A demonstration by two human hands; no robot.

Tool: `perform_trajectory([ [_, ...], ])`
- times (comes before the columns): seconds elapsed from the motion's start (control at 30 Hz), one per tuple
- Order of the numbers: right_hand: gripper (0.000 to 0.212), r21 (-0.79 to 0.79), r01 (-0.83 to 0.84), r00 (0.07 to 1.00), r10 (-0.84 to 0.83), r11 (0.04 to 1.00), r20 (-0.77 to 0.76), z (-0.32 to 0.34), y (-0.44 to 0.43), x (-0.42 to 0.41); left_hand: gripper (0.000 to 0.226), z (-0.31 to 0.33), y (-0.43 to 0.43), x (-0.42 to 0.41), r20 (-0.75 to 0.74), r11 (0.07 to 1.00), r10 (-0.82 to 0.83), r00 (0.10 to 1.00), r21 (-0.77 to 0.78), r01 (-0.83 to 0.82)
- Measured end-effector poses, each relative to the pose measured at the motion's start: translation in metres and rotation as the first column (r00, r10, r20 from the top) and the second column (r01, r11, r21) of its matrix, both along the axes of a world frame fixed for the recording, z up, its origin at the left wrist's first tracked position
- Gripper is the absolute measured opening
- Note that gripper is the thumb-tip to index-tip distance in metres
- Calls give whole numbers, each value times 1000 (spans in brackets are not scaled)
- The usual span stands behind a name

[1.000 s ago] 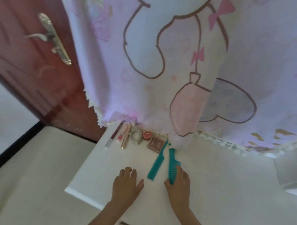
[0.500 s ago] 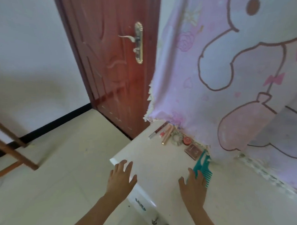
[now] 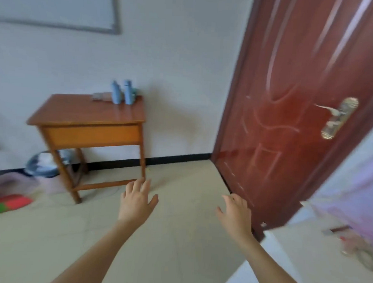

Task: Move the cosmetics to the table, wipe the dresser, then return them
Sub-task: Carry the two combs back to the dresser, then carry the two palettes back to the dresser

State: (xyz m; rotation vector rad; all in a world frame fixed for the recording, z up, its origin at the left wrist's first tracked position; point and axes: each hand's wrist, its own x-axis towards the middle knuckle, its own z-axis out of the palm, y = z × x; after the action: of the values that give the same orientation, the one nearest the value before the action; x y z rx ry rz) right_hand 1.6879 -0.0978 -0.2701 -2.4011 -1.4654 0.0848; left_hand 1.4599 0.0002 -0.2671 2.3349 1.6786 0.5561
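- Left hand (image 3: pixel 137 200) and right hand (image 3: pixel 236 212) both out in front, over the floor (image 3: pixel 173 237). Grip on each side slack: fingers spread, nothing held.
- Wooden counter (image 3: pixel 86 113) stands by the far wall, well apart from the hands. On its back edge: two blue bottles (image 3: pixel 121 92) upright, side by side, and a flat box or case (image 3: pixel 101 96) just beside them. Too blurred to say more.
- White dresser (image 3: pixel 317 260) at lower right, by the door (image 3: pixel 290 103). Small cosmetics (image 3: pixel 357 245) lie on its top near the pink cloth (image 3: pixel 354 187); smeared by motion, individual items not told apart.
- Handling, as a guess: bottles look light plastic, stiff, smooth-sided and a bit slippery; take each round the body, low enough not to tip it. The flat case is best pinched by its edges, kept level in case it opens.
- The dresser items look small and light, likely to roll; gather a few per hand.
- Containers: bottles appear capped; contents not visible. A pale basin (image 3: pixel 44 164) sits under the counter with something white in it, unclear what.
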Motion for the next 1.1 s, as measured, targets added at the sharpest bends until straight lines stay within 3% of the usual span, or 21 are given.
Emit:
perform_trajectory([
  [0.23,46,26,-425,901,420,905,112,48,106,-131,54,42,21,-152,92,938,328,940,86,-336],
  [0.43,42,113,-630,774,607,769,180,82,164,-207,50,68,25,-214,95,873,452,887,154,-462],
  [0.67,44,175,-727,685,686,664,244,114,233,-239,56,98,65,-243,53,832,509,859,224,-507],
  [0.9,46,312,-726,686,682,613,254,161,332,-228,55,139,167,-230,100,819,486,868,294,-493],
  [1.1,47,253,-752,656,728,609,199,152,411,-212,66,135,258,-206,120,836,488,864,220,-503],
])
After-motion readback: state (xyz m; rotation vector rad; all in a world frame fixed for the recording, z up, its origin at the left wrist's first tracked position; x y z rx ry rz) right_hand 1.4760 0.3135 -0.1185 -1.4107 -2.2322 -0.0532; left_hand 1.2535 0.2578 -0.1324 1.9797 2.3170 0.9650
